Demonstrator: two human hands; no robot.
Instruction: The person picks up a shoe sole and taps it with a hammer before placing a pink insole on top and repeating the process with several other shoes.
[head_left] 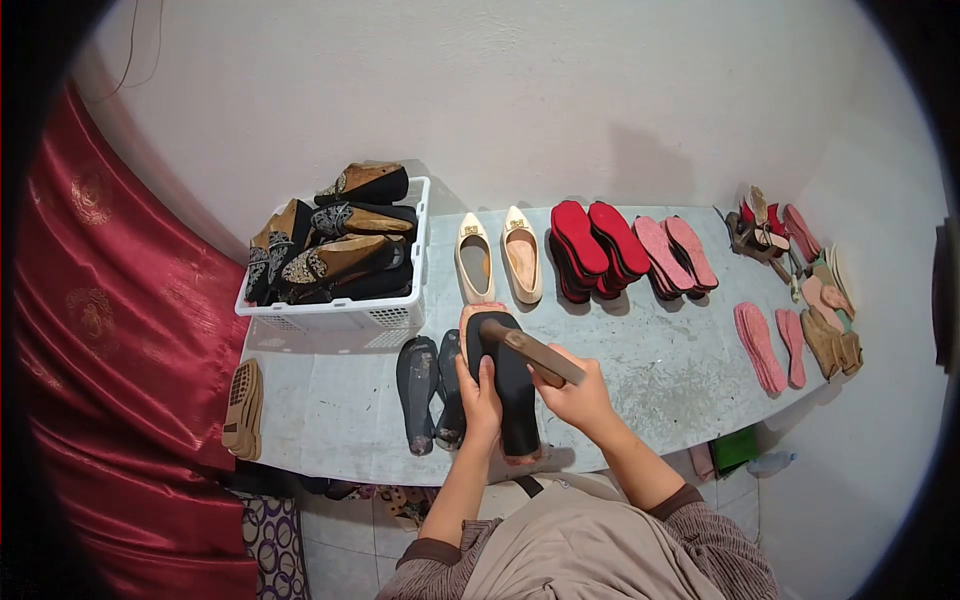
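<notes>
My left hand (480,402) grips the side of a shoe (515,410) turned black sole up, with a pinkish-tan rim showing at its toe. In my right hand (578,396) is a hammer (545,358) by its wooden handle. Its head end lies over the upper part of the sole; whether it touches cannot be made out. Just left of the shoe, two worn dark soles (418,395) lie side by side on the table, one partly hidden by my left hand. Beyond the toe stands a pair of cream pointed flats (474,262).
A white basket (340,322) of embellished shoes stands back left. Stacks of red soles (580,238) and pink soles (668,255) sit at the back. Loose pink soles (760,350), tan pieces (822,345) and tools (760,240) lie right. Tan soles (243,410) rest by the red curtain (130,330).
</notes>
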